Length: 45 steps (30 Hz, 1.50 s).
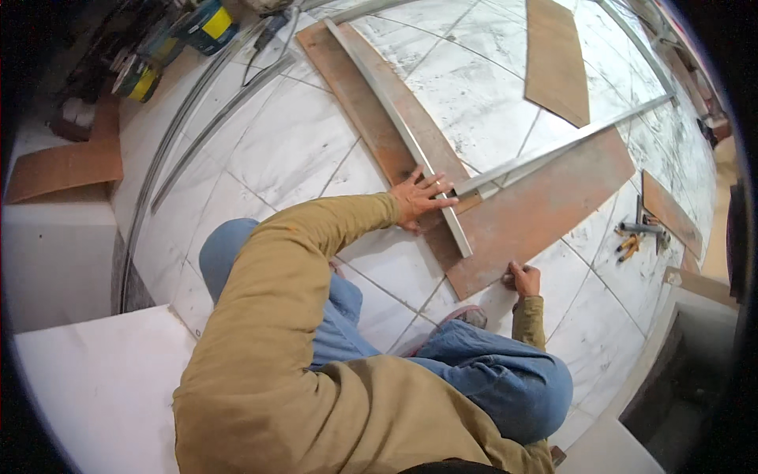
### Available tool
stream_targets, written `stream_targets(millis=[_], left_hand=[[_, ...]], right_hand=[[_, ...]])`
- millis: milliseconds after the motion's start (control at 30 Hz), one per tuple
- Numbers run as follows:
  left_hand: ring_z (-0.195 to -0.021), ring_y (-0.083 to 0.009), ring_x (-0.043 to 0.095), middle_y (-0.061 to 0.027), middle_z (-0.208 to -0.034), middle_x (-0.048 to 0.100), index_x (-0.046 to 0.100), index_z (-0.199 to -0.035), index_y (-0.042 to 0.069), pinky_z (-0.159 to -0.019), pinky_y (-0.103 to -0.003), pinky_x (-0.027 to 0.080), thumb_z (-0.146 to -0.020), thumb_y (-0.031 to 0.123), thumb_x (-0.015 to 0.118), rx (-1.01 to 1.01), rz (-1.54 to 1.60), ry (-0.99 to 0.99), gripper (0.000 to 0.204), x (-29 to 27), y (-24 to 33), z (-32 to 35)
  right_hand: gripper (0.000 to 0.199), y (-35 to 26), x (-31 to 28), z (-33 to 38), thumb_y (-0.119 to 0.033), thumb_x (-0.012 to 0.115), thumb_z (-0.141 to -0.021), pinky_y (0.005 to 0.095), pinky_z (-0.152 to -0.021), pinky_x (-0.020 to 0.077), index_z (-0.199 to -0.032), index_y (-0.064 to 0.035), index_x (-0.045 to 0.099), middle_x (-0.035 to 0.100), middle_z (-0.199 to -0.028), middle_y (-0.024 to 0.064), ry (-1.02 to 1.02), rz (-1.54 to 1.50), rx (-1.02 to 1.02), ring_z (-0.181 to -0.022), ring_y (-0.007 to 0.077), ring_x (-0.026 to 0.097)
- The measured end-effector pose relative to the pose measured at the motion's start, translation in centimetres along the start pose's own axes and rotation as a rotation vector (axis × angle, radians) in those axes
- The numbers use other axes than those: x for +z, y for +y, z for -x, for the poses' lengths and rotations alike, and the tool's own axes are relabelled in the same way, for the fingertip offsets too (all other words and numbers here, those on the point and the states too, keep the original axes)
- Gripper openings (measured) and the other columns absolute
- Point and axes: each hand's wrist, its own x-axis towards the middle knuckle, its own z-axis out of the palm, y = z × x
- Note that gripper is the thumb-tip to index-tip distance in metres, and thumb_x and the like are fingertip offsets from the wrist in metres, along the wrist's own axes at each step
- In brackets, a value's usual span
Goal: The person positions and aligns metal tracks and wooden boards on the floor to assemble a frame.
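My left hand (pixel 422 199) lies across a pale metal bar (pixel 392 117), its fingers spread over the bar and the board beneath. The bar slants over a long brown wooden board (pixel 355 99). At its near end it crosses a corner of a wider reddish-brown board (pixel 545 209). A second metal bar (pixel 568 144) runs off to the far right from beside my left fingertips. My right hand (pixel 523 280) is closed, fingers curled, just at the near edge of the wider board. Whatever its fingers may hold is hidden.
Another brown board (pixel 556 63) lies at the far right on the white tiled floor. Hand tools (pixel 641 229) with orange handles lie beside a small board (pixel 671 212). Curved-looking metal strips (pixel 213 118) stretch along the left. Dark buckets (pixel 207 28) stand at the far left.
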Motion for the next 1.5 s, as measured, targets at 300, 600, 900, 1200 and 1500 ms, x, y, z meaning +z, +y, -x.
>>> stream_targets(millis=[300,600,900,1200,1500], left_hand=[[-0.137,-0.0285,0.041,-0.0114,-0.143,0.047,0.027,-0.153,0.016,-0.115,-0.054,0.023,-0.065,0.024,0.086,-0.14,0.076,-0.074,0.107,0.3,-5.4,-6.3],[-0.115,-0.0336,0.057,-0.0155,-0.122,0.063,0.053,-0.139,0.021,-0.095,-0.042,0.045,-0.069,0.0,0.062,-0.096,0.386,-0.161,0.073,0.0,-3.5,-7.9],[-0.114,-0.0399,0.053,-0.0212,-0.124,0.052,0.044,-0.142,0.012,-0.099,-0.052,0.042,-0.064,0.025,0.074,-0.019,0.074,-0.176,0.085,1.9,-5.8,-6.7],[-0.122,-0.0407,0.052,-0.0234,-0.129,0.052,0.04,-0.145,0.009,-0.1,-0.054,0.043,-0.072,0.048,0.073,-0.372,0.206,-0.113,0.089,1.0,-1.7,-10.8],[-0.118,-0.0402,0.055,-0.0266,-0.124,0.055,0.047,-0.131,0.004,-0.099,-0.048,0.047,-0.067,0.038,0.084,-0.408,0.352,-0.016,0.082,0.5,4.5,-14.2]], right_hand=[[0.045,-0.9,-0.9,-5.0,-0.038,0.068,-0.088,0.0338,-0.053,0.0512,-0.074,0.0051,0.071,0.066,-0.063,0.011,-0.013,0.371,-0.021,-0.053,0.0172,0.063],[0.038,-0.5,0.3,-0.5,-0.035,0.065,-0.081,0.0408,-0.067,0.0563,-0.074,0.0024,0.072,0.07,-0.067,0.0175,-0.056,0.153,0.156,-0.062,0.026,0.069],[0.054,-2.5,0.6,-1.3,-0.052,0.072,-0.072,0.0403,-0.069,0.0565,-0.08,0.0008,0.075,0.071,-0.077,0.0207,0.071,0.292,0.031,-0.071,0.03,0.072],[0.046,-9.2,-1.3,-1.1,-0.049,0.069,-0.083,0.0384,-0.054,0.0569,-0.079,-0.0034,0.071,0.071,-0.073,0.0124,-0.375,0.339,0.074,-0.06,0.0241,0.069],[0.026,-19.0,-16.6,-11.3,-0.02,0.069,-0.076,0.0493,-0.067,0.0537,-0.096,-0.0037,0.069,0.071,-0.086,0.0181,0.258,1.374,-0.545,-0.077,0.0374,0.068]])
